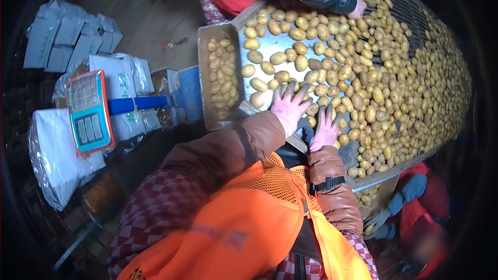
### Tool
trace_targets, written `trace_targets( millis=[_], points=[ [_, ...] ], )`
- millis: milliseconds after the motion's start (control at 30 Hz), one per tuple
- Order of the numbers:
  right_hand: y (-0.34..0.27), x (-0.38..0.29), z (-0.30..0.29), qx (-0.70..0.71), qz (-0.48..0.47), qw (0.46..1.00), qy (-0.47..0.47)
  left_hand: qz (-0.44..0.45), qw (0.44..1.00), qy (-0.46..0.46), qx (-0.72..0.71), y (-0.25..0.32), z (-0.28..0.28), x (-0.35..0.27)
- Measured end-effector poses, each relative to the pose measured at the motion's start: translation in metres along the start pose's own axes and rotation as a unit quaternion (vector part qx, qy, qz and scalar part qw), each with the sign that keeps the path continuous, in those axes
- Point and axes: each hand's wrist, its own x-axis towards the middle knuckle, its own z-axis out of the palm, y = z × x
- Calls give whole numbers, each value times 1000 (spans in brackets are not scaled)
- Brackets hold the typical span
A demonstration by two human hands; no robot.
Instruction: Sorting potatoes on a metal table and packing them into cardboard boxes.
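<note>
My left hand (290, 108), in a pink glove with dark fingertips, lies palm down with its fingers spread over potatoes at the near edge of a metal sorting table (286, 42). Close on its right, my right hand (325, 129) wears a matching glove; its fingers are apart and reach among loose potatoes (346, 103). Neither hand visibly grips a potato, though the undersides of both are hidden. Left of the metal surface stands a cardboard box (206, 46) that holds several potatoes (223, 74).
A digital scale (89, 112) stands left, amid plastic-wrapped white boxes (116, 74). Across the table, another person's gloved hand (357, 8) touches potatoes near dark slats (406, 7). At lower right, a person in grey gloves (378, 219) handles potatoes by another box (389, 190).
</note>
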Motion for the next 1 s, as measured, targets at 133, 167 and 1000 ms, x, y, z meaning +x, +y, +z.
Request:
trace_targets(
  millis=[133,167,1000],
  points=[
    [-11,0,-5,-13,-10,1000,-1,31,996,-77,-19,-10,-14,-24],
    [-10,1,-3,-11,-19,1000,10,32,995,-93,-11,-14,-12,-29],
    [7,-6,6,2,-6,999,-37,-264,908,230,-231,-101,-25,-110]
  ],
)
